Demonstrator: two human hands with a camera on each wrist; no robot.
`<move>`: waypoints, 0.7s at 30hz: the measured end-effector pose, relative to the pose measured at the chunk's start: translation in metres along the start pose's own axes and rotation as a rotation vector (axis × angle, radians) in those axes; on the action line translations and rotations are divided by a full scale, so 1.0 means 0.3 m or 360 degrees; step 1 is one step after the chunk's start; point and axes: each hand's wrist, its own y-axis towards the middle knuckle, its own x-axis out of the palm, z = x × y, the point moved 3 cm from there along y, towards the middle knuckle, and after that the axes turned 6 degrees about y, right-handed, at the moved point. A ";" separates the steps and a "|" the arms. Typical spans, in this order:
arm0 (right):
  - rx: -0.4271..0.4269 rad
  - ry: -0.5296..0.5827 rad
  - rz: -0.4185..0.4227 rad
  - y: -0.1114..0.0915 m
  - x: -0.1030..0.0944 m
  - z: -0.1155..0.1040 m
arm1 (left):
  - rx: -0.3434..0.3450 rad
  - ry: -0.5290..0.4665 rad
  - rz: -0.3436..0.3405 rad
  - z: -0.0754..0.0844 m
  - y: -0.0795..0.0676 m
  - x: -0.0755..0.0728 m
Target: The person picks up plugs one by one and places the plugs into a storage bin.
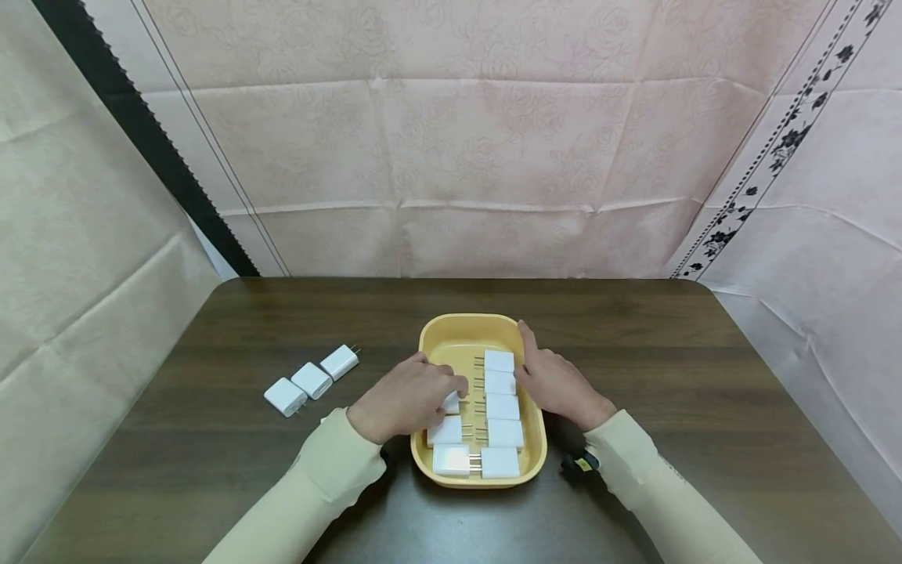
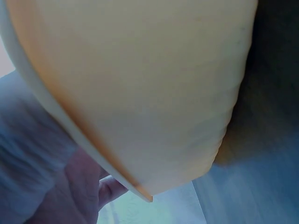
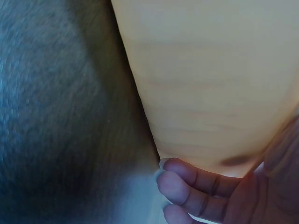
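Observation:
A yellow plastic tray holds white charger plugs in two columns, several of them in the right column. My left hand reaches over the left rim, its fingers on a white charger at the upper end of the left column and partly covering it. Two more chargers lie below that one, the lowest near the tray's front. My right hand grips the tray's right side, thumb inside by the chargers. In the right wrist view its fingers lie against the outer wall.
Three white chargers lie in a slanting row on the brown wooden table, left of the tray. A dark band with a yellow mark shows at the right wrist. Pale patterned cloth hangs behind the table.

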 end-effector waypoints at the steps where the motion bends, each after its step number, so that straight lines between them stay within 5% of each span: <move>1: 0.0002 0.0004 -0.0001 0.000 0.000 -0.001 | -0.0001 -0.0009 -0.0015 -0.001 0.002 0.001; 21: -0.0024 -0.0041 0.0029 0.006 0.002 0.005 | -0.0019 -0.0073 -0.0090 0.000 0.011 0.001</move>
